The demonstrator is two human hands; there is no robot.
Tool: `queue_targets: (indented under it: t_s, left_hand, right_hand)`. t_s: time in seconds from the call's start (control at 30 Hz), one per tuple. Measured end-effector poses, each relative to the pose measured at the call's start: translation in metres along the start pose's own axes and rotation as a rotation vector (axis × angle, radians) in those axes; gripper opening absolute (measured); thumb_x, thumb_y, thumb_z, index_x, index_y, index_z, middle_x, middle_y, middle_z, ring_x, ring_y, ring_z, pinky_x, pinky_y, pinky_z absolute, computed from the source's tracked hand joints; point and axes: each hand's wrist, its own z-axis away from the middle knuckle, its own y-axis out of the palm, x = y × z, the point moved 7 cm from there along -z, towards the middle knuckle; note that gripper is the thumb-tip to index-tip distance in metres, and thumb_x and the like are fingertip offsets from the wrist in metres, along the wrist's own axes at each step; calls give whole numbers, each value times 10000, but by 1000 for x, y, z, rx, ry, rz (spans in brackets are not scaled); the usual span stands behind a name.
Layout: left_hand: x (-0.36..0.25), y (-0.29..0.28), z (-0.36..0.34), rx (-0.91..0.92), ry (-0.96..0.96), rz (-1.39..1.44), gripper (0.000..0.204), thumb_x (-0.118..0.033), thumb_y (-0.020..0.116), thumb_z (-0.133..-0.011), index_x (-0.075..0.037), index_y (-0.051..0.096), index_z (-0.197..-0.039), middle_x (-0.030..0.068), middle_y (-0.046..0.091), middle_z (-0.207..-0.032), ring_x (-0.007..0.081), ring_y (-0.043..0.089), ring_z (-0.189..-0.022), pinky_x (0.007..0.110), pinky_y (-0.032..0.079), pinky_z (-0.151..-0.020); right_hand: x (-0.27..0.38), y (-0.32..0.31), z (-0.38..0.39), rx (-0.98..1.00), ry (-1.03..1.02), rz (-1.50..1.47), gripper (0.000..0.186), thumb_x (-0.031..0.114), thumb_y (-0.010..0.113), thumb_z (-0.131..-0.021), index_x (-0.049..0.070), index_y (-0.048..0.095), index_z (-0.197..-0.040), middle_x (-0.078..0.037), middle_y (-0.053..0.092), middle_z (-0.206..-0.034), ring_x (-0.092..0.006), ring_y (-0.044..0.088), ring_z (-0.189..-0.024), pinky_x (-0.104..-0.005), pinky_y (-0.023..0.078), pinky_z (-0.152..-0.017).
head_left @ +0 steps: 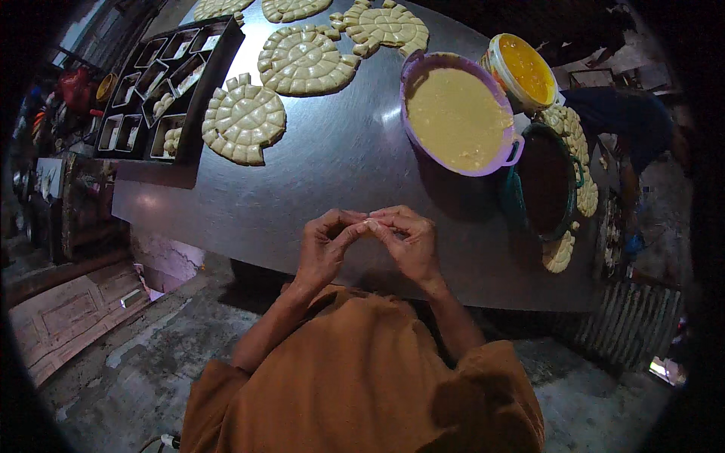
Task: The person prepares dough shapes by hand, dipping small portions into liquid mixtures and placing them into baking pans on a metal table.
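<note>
My left hand (330,239) and my right hand (405,235) meet fingertip to fingertip above the near edge of the metal table (332,177). Both are pinched closed, with thumbs and fingers pressed together. Something small and pale may show between the tips, but it is too small to make out. Beyond my hands lie flat dough rounds built from many small segments, some with stubby lobes like a turtle's legs: one dough round (245,122) at left, another dough round (307,60) behind it. To the right stands a purple basin (417,128) of pale yellow, lumpy mix.
A dark tray (181,155) of metal tins, a few holding dough pieces, sits at far left. At right are a white bucket (496,72) with orange-yellow contents, a dark green basin (515,200) and more shaped dough (559,253). Another person's dark clothing (619,124) shows beyond.
</note>
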Motion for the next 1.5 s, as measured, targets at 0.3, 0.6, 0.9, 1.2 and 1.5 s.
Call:
queue_targets:
  t_s: [0.3,0.6,0.9,1.2,1.5]
  left_hand:
    - [27,-12,8,-100,-4,49,285,22,597,-936,-24,486,-1194,103,644,-1028,159,645,-995,307,544,-836]
    - [12,-23,12,41,-1,274,539,87,569,-895,-76,388,-1376,100,633,-1110,179,632,-1082,341,492,-994]
    - [6,-122,-25,-346,193,-462,371,-56,680,-903,-40,546,-1249,164,627,-1120,250,625,-1053,360,511,-884]
    - [6,-186,-93,-642,384,-1138,277,-149,672,-921,17,520,-1083,233,553,-989,434,584,-894,501,482,-757]
    - [25,-235,-85,-611,176,-416,142,-113,686,-905,4,643,-976,113,684,-835,211,655,-703,336,519,-661]
  right_hand:
    - [-61,28,15,176,388,-122,185,93,738,-860,-14,728,-1011,-80,738,-939,-108,677,-809,-262,551,-761]
    - [-45,63,15,248,330,-372,397,-64,656,-882,8,617,-1270,-103,677,-1129,-130,645,-987,-280,548,-864]
    - [8,66,18,-299,-279,560,387,-58,719,-808,52,684,-1177,-124,648,-1166,-301,646,-1002,-362,555,-872]
    - [-52,63,21,-323,16,489,372,47,729,-862,32,641,-1223,-123,615,-1148,-286,628,-1021,-391,523,-882]
    - [-71,53,22,-377,320,185,328,99,710,-918,22,646,-1230,-95,635,-1108,-185,630,-995,-317,516,-875]
